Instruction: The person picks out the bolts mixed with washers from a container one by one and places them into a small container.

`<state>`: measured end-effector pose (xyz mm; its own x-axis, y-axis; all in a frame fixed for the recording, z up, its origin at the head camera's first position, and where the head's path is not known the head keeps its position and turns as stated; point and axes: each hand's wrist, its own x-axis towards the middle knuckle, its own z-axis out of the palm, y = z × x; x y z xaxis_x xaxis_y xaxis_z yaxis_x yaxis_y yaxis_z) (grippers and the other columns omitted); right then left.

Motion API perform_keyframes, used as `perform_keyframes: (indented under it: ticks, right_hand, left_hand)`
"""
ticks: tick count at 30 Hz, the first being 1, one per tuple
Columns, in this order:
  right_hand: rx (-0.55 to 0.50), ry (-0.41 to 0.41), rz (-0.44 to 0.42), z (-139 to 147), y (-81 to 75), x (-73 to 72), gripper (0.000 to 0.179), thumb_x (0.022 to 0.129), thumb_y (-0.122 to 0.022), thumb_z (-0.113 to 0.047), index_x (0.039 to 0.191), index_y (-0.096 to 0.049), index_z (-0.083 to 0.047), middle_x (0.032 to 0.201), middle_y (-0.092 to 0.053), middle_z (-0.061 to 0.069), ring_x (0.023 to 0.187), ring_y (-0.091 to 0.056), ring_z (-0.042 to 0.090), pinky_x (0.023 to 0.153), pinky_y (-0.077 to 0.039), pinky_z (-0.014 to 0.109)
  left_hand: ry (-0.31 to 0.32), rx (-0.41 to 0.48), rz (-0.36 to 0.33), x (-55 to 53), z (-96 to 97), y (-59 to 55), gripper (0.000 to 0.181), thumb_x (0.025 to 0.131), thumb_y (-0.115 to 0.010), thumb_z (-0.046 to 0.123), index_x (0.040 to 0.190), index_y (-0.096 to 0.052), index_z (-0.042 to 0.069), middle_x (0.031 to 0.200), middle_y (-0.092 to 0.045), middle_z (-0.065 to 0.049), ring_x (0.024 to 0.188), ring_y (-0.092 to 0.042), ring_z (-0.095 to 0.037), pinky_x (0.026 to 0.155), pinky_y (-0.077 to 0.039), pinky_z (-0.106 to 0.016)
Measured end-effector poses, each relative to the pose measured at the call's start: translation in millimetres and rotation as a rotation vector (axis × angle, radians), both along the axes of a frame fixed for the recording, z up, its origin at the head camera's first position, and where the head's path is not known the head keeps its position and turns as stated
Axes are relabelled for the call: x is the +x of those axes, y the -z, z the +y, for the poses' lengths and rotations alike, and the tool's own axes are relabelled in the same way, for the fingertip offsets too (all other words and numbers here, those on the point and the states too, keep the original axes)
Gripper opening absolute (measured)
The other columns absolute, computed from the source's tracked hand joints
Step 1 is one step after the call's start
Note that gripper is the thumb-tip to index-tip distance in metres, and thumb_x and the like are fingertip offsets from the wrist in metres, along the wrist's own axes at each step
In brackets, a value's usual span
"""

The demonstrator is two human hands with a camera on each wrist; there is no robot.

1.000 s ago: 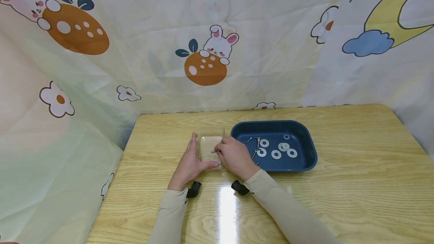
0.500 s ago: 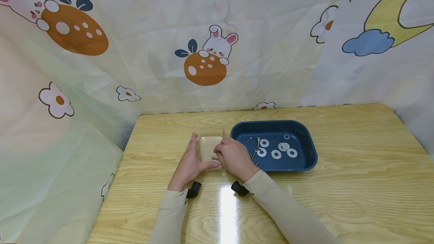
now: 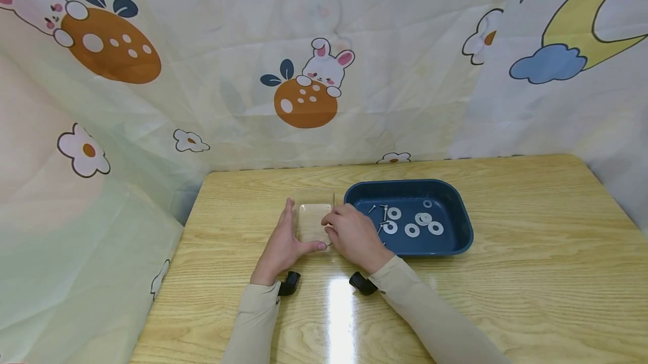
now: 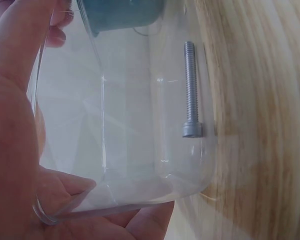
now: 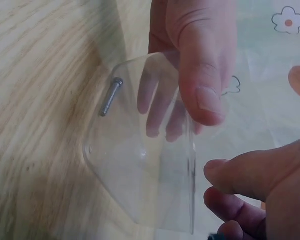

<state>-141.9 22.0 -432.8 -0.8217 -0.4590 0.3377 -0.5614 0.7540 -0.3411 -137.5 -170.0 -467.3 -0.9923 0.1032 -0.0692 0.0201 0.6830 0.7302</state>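
A clear plastic box [image 3: 315, 226] stands on the wooden table, left of the blue tray. My left hand [image 3: 283, 248] holds it at the near left corner, with the thumb along the near wall and the fingers along the left side. Inside, a silver socket-head bolt [image 4: 191, 95] lies on the bottom near one end, threads and cylindrical head both showing through the wall. My right hand [image 3: 354, 237] hovers at the box's right rim, fingers loosely bent. In the right wrist view, a gap shows between its thumb and fingertips [image 5: 217, 172], with nothing in it.
The blue tray [image 3: 468, 243] sits right beside the box, behind my right hand. It contains several flat washers [image 3: 412, 230] and several bolts [image 3: 385, 213]. A patterned curtain [image 3: 228, 71] hangs along the table's back and left side.
The bolt that my right fingers pinched over the box was lowered and let go, and now lies inside. My right hand has drawn slightly right. My left hand has stayed put.
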Motion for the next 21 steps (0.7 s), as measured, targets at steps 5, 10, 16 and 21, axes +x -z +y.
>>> perform_keyframes:
  ticks: [5,10,16,21]
  right_hand:
    - [-0.013,0.018,0.002,6,-1.9,0.4,0.01,0.084,-0.067,-0.019,0.092,-0.073,-0.017,0.088,-0.06,-0.005,0.079,-0.05,0.01,0.064,-0.047,0.024]
    - [-0.043,0.023,0.004,13,-2.2,0.5,0.01,0.084,-0.067,-0.019,0.092,-0.073,-0.016,0.088,-0.06,-0.005,0.077,-0.049,0.01,0.06,-0.045,0.022]
    - [-0.046,0.038,-0.005,20,-3.3,1.6,0.011,0.085,-0.067,-0.019,0.093,-0.073,-0.015,0.088,-0.06,-0.004,0.078,-0.05,0.01,0.061,-0.044,0.022]
    - [-0.036,0.051,-0.008,26,-5.4,3.0,0.012,0.084,-0.067,-0.019,0.095,-0.073,-0.016,0.088,-0.06,-0.005,0.077,-0.049,0.01,0.062,-0.045,0.023]
  left_hand:
    - [-0.005,0.004,0.0,0.0,-0.2,-0.2,0.132,0.059,-0.082,0.052,0.148,0.011,0.023,0.154,-0.013,-0.006,0.137,-0.02,-0.027,0.106,-0.026,-0.047]
    - [-0.008,0.004,0.007,0.0,0.2,-0.4,0.133,0.058,-0.083,0.052,0.15,0.006,0.016,0.154,-0.014,-0.005,0.137,-0.019,-0.028,0.106,-0.027,-0.048]
    - [-0.009,0.005,0.004,0.2,0.5,-0.6,0.132,0.058,-0.083,0.051,0.15,0.006,0.016,0.153,-0.015,-0.006,0.136,-0.021,-0.029,0.105,-0.027,-0.049]
    - [-0.008,0.007,0.006,-0.1,0.7,-0.6,0.131,0.059,-0.083,0.05,0.15,0.005,0.015,0.153,-0.015,-0.006,0.136,-0.021,-0.029,0.105,-0.028,-0.049]
